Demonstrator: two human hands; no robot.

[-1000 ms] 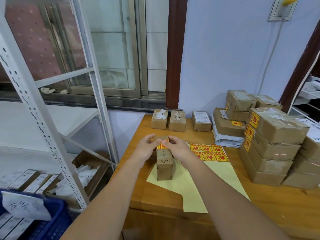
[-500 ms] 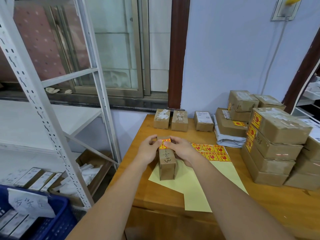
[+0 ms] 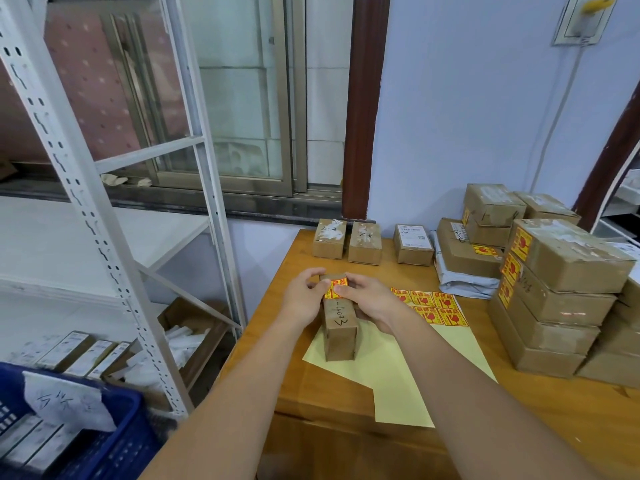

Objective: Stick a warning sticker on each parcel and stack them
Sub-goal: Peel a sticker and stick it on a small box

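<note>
Both hands on a small parcel

The left hand [image 3: 304,299] and right hand [image 3: 369,301] grip the parcel [image 3: 339,327] on the table [image 3: 554,410], thumbs pressing a sticker [image 3: 335,285] onto its top.

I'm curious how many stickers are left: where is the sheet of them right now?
The sticker sheet lies on the wooden table, just right of the right hand, between the small parcel being held and the tall stack of boxes.
</note>
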